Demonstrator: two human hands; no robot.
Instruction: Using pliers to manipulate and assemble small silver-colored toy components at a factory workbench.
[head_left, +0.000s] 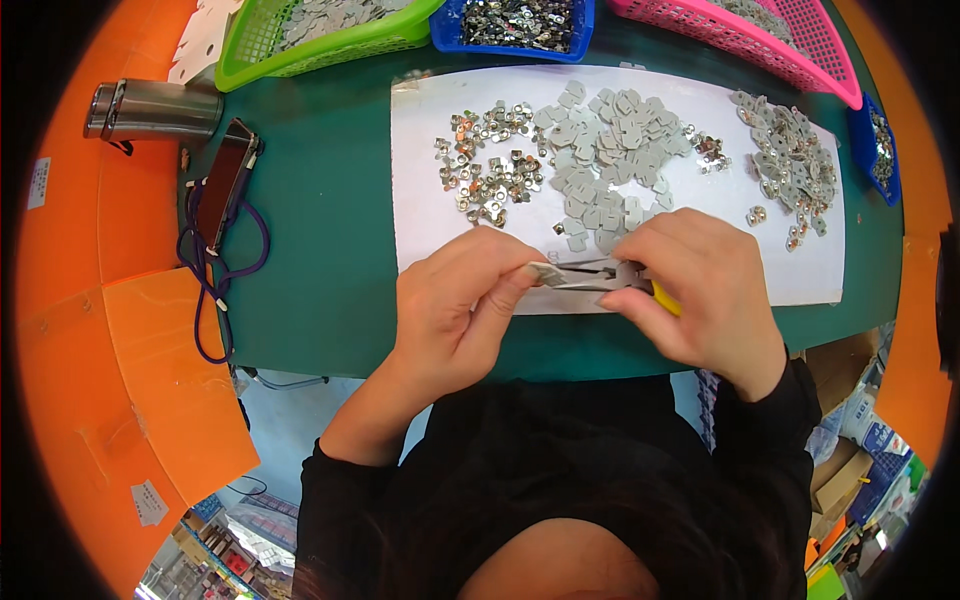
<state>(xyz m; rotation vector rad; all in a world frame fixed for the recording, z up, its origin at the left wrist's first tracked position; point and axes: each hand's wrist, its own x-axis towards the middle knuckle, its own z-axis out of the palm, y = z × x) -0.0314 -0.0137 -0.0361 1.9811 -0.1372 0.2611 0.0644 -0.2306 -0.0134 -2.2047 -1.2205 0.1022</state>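
Note:
Between the thumb and fingers of my left hand (463, 300) is a small grey flat piece (546, 273). My right hand (705, 295) grips pliers (625, 275) with yellow handles, their jaws pointing left and reaching the grey piece; whether they bite on it I cannot tell. Both hands hover over the near edge of a white sheet (420, 220). Beyond them lies a heap of similar grey flat pieces (625, 140). To its left are many small shiny metal clips (500, 180). On the right, a pile of grey pieces with metal parts (795, 165) is spread out.
A green basket (330, 55), a blue tray (515, 50) and a pink basket (740, 50) line the back. Another blue tray (880, 160) stands far right. On the left are a steel flask (160, 110) and a phone (228, 185) with a purple cord (262, 245). Orange panels (70, 230) flank the green table (310, 250).

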